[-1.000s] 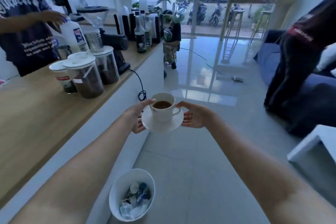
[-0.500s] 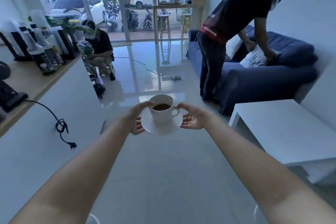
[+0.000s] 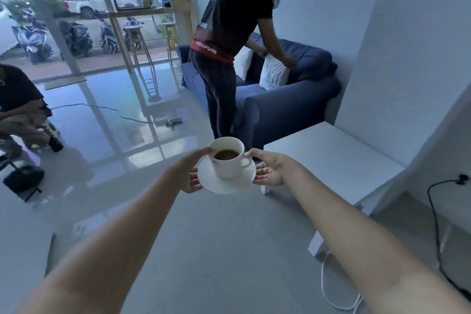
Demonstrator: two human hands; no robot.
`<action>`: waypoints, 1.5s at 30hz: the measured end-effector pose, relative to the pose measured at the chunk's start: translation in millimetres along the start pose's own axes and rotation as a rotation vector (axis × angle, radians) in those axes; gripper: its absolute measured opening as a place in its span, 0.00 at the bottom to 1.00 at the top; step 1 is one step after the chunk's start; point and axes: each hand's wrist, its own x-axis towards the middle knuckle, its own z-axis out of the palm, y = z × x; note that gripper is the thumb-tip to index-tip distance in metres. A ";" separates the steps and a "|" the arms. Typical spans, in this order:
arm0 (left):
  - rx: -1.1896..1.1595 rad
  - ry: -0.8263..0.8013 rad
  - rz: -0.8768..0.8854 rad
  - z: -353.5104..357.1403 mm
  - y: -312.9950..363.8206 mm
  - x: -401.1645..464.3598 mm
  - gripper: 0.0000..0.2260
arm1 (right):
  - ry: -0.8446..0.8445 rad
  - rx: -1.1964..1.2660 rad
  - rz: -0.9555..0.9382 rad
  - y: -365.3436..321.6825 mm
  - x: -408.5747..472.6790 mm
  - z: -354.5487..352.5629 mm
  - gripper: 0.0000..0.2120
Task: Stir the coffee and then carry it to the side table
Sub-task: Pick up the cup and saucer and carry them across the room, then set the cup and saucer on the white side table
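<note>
Both hands, left hand (image 3: 190, 176) and right hand (image 3: 270, 169), grip the saucer (image 3: 225, 183) rim mid-frame; the brittle, brimming cup (image 3: 228, 158) looks spill-prone.

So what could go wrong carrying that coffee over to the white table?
The cup stands loose on its saucer, which both hands hold only at the edges, so a tilt could slosh the coffee or slide the cup. A person is bending over the sofa beside the table and might step back into the path.
</note>
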 end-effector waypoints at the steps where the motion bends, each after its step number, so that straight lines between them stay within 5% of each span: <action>1: 0.012 -0.018 -0.001 6.7 8.6 7.6 0.32 | 0.015 0.012 -0.002 -6.1 5.6 -6.4 0.30; 6: 0.109 -0.067 0.000 39.8 55.6 56.1 0.32 | 0.097 0.119 -0.021 -38.4 32.6 -36.3 0.20; 14: 0.278 -0.185 -0.022 111.7 110.4 117.5 0.33 | 0.254 0.234 -0.016 -71.3 73.6 -89.2 0.30; 45: 0.598 -0.489 -0.061 426.5 220.5 289.8 0.32 | 0.534 0.619 -0.040 -148.8 177.8 -355.1 0.21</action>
